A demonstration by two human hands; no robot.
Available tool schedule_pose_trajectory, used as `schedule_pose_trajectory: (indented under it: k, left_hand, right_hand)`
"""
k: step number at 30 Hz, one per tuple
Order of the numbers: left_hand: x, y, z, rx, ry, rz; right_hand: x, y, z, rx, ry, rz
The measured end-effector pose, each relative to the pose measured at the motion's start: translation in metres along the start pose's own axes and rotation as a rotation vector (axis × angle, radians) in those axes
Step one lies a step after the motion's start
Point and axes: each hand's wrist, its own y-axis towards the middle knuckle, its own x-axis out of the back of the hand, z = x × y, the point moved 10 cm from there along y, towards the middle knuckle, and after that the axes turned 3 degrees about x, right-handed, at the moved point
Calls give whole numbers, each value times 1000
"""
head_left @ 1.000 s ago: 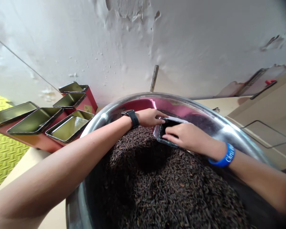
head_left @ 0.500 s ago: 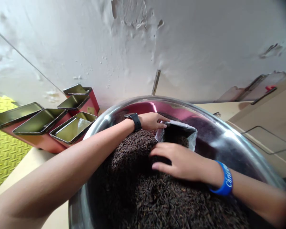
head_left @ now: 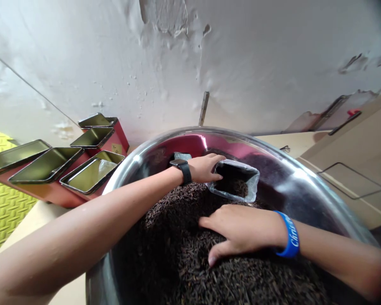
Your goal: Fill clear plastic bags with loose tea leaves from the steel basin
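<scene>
My left hand (head_left: 205, 167) grips the corner of a clear-backed bag (head_left: 236, 181), whose dark mouth gapes open with dark leaves inside. The bag rests against the far slope of a heap of dark, twisted tea leaves (head_left: 184, 262). My right hand (head_left: 238, 231) lies on the heap with its fingers spread, just below the bag and not touching it. The heap fills a large stainless steel bowl (head_left: 209, 136), whose curved wall reflects pink. A small silvery piece (head_left: 182, 156) shows behind my left wrist.
Several open red tins with gold-coloured linings (head_left: 92, 173) stand beyond the bowl on the left, on a beige table (head_left: 34, 222). A yellow-green tread mat (head_left: 6, 212) lies lower left. A peeling white wall (head_left: 165, 63) rises behind the bowl.
My right hand has slid down the heap toward me, away from the bag. The bag's mouth now shows more fully, and my left hand stays on it.
</scene>
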Motion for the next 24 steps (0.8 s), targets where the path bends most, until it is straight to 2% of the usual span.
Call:
schedule_pose_trajectory:
  k: [3, 5, 7, 11, 13, 15, 18, 21, 24]
  left_hand:
    - [-4, 0, 1, -7, 24, 5]
    - [-3, 1, 4, 4, 35, 24]
    - [-1, 1, 6, 13, 34, 40]
    - [2, 2, 3, 5, 33, 64]
    - [3, 2, 1, 8, 42, 65]
    - [4, 1, 1, 4, 53, 62]
    - [4, 1, 0, -19, 63, 72]
    - [4, 1, -1, -36, 65, 82]
    - [4, 0, 0, -27, 70, 91]
  right_hand:
    - [1, -1, -5, -20, -63, 9]
    - [9, -1, -14, -51, -106, -31]
    - [24, -4, -35, -170, -184, -116]
    - [59, -25, -85, -534, -435, -346]
    - [61, -33, -101, -631, -507, -378]
    - [55, -33, -108, -645, -520, -368]
    - [51, -27, -102, -591, -518, -403]
    - [54, -21, -82, -526, -499, -440]
    - [49, -10, -57, -399, -320, -429]
